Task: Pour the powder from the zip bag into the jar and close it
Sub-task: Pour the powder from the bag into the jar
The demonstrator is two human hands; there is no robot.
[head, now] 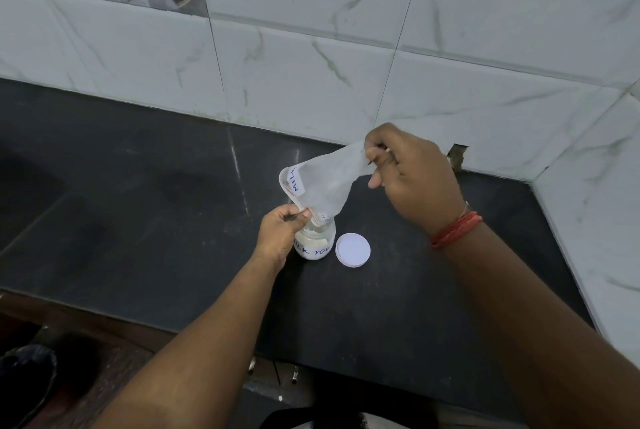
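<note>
Head view caught it on the dark worktop (138,221): the left hand (280,234) had its fingers pinching the zip bag (322,183) at its mouth, right over the open jar (317,241). Handwriting on the jar read "ILK POW", the rest hidden; the bag's label showed "MIL". Just beside the jar lay the white lid (352,250), flat. Up right, the right hand (412,176) pinched the bag's lifted bottom end.
</note>
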